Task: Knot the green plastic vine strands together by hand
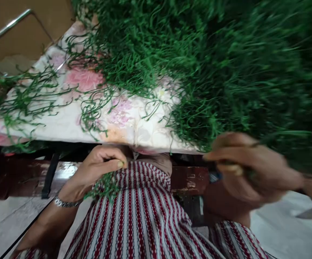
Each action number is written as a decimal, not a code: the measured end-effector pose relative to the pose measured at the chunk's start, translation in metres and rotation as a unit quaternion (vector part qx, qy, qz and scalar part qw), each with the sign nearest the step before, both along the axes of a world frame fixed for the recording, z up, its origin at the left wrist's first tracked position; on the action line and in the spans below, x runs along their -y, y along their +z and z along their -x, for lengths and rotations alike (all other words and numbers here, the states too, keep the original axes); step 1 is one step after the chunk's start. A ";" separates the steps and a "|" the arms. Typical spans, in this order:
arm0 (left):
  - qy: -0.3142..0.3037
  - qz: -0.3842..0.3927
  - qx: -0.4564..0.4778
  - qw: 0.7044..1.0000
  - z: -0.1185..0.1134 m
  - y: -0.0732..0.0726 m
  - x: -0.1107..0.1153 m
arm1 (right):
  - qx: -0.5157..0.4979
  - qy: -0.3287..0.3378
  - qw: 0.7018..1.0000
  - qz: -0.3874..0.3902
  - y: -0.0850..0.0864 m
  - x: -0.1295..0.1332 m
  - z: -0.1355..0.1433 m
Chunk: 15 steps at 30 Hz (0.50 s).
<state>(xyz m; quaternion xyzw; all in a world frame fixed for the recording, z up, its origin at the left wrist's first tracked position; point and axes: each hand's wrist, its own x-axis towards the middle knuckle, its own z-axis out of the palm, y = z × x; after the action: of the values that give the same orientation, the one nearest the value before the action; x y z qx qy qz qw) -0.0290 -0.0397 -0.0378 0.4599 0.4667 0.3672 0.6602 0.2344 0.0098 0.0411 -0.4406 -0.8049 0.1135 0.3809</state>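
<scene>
My left hand [106,162], with a metal band at the wrist, is closed in a pinch just below the table edge. It grips a small bunch of green stems [106,189], whose leafy ends hang under the palm over the striped garment. My right hand [249,169] is blurred by motion near the front edge of the large green heap. Its fingers are curled, and what they hold, if anything, is too smeared to name. Thin, curly green stems form this big heap [150,54], which covers the back and right of the table.
A flowered cloth [145,133] covers the table. Small loose clumps of stems [92,109] lie on it, with more stems [29,93] at the left, some hanging over the edge. A bent metal rod [13,23] stands at the upper left. The striped garment [134,216] covers my lap.
</scene>
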 end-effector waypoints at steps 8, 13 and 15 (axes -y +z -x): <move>0.019 0.069 0.025 0.997 -0.009 -0.020 0.003 | 0.389 -0.183 0.901 -0.056 0.006 -0.094 -0.072; 0.020 0.093 0.014 0.995 -0.012 -0.022 0.004 | 0.404 -0.115 0.907 0.002 0.028 -0.085 -0.075; 0.015 0.101 0.007 0.995 -0.012 -0.021 0.004 | 0.420 -0.117 0.900 0.005 0.043 -0.077 -0.073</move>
<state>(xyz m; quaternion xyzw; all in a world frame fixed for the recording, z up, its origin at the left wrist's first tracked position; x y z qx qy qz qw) -0.0167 -0.0439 -0.0588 0.3811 0.5036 0.3313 0.7010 0.3076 0.0863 0.0838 -0.5405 -0.8321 -0.1234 0.0155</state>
